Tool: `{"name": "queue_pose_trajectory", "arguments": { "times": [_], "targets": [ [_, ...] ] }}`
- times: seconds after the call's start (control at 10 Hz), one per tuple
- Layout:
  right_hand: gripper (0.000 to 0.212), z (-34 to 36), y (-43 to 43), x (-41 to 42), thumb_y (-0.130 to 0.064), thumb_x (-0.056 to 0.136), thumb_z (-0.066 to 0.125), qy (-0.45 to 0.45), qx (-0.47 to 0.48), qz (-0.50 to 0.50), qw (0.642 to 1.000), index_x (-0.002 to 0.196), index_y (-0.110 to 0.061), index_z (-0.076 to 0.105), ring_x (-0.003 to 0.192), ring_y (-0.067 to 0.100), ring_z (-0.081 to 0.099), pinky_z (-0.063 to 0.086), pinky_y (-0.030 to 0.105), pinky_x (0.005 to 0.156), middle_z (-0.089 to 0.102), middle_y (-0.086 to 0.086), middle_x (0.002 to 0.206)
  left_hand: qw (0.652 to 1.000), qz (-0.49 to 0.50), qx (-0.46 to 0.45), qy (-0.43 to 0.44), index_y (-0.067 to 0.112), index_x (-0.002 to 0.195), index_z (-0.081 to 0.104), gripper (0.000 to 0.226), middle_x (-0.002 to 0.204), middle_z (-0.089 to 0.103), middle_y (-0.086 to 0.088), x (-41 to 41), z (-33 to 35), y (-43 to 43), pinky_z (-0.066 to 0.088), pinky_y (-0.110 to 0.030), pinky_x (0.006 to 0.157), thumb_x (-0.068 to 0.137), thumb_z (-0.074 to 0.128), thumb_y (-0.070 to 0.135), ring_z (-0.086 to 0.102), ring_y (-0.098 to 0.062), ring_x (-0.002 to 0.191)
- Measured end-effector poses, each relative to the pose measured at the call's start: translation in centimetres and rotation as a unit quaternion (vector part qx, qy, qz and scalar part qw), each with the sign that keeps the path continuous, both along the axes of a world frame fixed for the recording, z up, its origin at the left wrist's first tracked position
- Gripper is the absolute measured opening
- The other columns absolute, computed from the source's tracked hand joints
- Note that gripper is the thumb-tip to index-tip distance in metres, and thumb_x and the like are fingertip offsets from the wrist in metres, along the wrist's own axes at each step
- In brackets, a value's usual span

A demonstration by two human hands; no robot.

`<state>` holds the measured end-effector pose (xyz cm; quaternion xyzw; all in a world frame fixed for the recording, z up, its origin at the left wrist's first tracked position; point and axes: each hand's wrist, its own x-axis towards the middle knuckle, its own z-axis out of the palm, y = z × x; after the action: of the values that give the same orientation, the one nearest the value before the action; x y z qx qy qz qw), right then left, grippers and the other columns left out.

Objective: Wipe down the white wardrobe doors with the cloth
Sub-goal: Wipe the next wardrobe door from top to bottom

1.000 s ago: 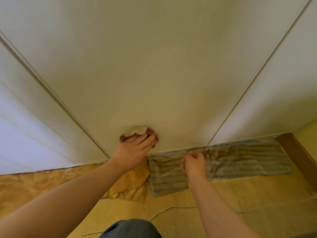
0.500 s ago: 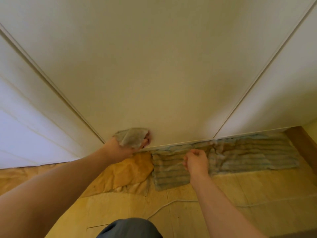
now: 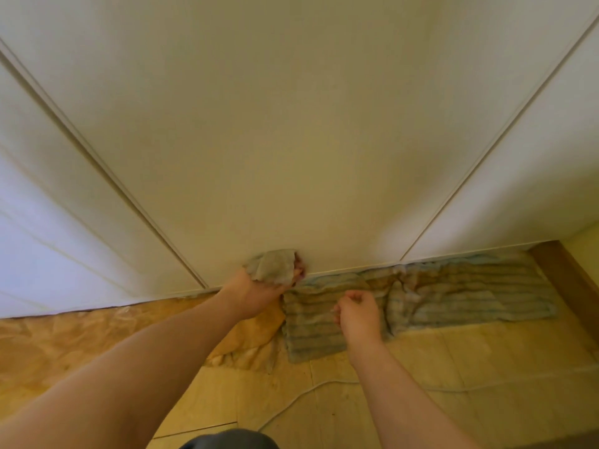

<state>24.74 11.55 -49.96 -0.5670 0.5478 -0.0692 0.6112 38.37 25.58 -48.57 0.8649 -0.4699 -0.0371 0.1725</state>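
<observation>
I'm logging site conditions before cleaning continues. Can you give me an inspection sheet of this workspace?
Surface: middle wardrobe door, plain white.
Job's things: cloth bunched against that door's bottom edge.
Clutter: striped towel and crumpled yellow sheet on the floor along the doors.
Grippers: left hand grips the cloth; right hand curled, holding nothing, over the striped towel.
Cables: thin white cord lying on the floor.
Surroundings: wooden skirting at right.
</observation>
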Motion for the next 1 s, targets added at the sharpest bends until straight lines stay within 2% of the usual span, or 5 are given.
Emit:
{"name": "queue_pose_trajectory", "arguments": {
  "times": [0.2, 0.4, 0.5, 0.8, 1.0],
  "targets": [
    [0.011, -0.5, 0.1, 0.2, -0.007, 0.089, 0.046, 0.009, 0.004, 0.006, 1.0, 0.096, -0.015, 0.049, 0.077, 0.025, 0.051, 0.043, 0.037, 0.072, 0.058, 0.013, 0.09, 0.999, 0.017, 0.04, -0.023, 0.025, 0.1, 0.063, 0.022, 0.104, 0.063, -0.001, 2.1, -6.4, 7.1, 0.047, -0.042, 0.095, 0.084, 0.068, 0.038, 0.059, -0.02, 0.099],
    [0.013, 0.1, -0.4, -0.9, -0.007, 0.089, 0.045, 0.014, 0.017, -0.01, 1.0, 0.09, -0.019, 0.048, 0.082, 0.025, 0.052, 0.043, 0.036, 0.074, 0.058, 0.014, 0.097, 0.987, 0.117, 0.067, 0.087, 0.015, 0.112, 0.063, 0.063, 0.103, 0.063, -0.011, 0.4, -4.4, 3.2, 0.049, -0.03, 0.083, 0.064, 0.073, 0.055, 0.061, -0.027, 0.093],
    [0.011, 0.8, -0.6, -0.8, -0.007, 0.09, 0.046, -0.013, 0.013, -0.01, 1.0, 0.091, -0.018, 0.049, 0.075, 0.022, 0.051, 0.043, 0.034, 0.07, 0.058, 0.012, 0.091, 0.989, -0.042, 0.067, 0.123, 0.017, 0.131, 0.054, 0.044, 0.138, 0.05, -0.013, -0.8, -3.2, -2.2, 0.035, -0.034, 0.107, 0.094, 0.05, 0.04, 0.047, -0.031, 0.127],
    [0.014, 0.4, -2.8, -3.0, -0.006, 0.09, 0.046, 0.007, 0.022, -0.045, 0.999, 0.083, -0.018, 0.045, 0.062, 0.018, 0.048, 0.037, 0.027, 0.053, 0.055, 0.009, 0.078, 0.964, 0.159, -0.006, 0.215, 0.006, 0.103, 0.063, 0.051, 0.102, 0.058, -0.005, 0.8, -4.2, 3.5, 0.045, -0.035, 0.09, 0.071, 0.065, 0.046, 0.055, -0.023, 0.096],
    [0.009, 0.5, -3.5, -3.1, -0.005, 0.09, 0.045, -0.004, 0.042, -0.05, 0.998, 0.096, -0.011, 0.048, 0.056, 0.016, 0.046, 0.036, 0.026, 0.05, 0.053, 0.005, 0.07, 0.957, 0.159, 0.069, 0.231, 0.002, 0.122, 0.056, 0.031, 0.125, 0.055, -0.013, 0.0, -4.4, 0.0, 0.039, -0.028, 0.092, 0.093, 0.058, 0.015, 0.054, -0.029, 0.11]
  ]
}}
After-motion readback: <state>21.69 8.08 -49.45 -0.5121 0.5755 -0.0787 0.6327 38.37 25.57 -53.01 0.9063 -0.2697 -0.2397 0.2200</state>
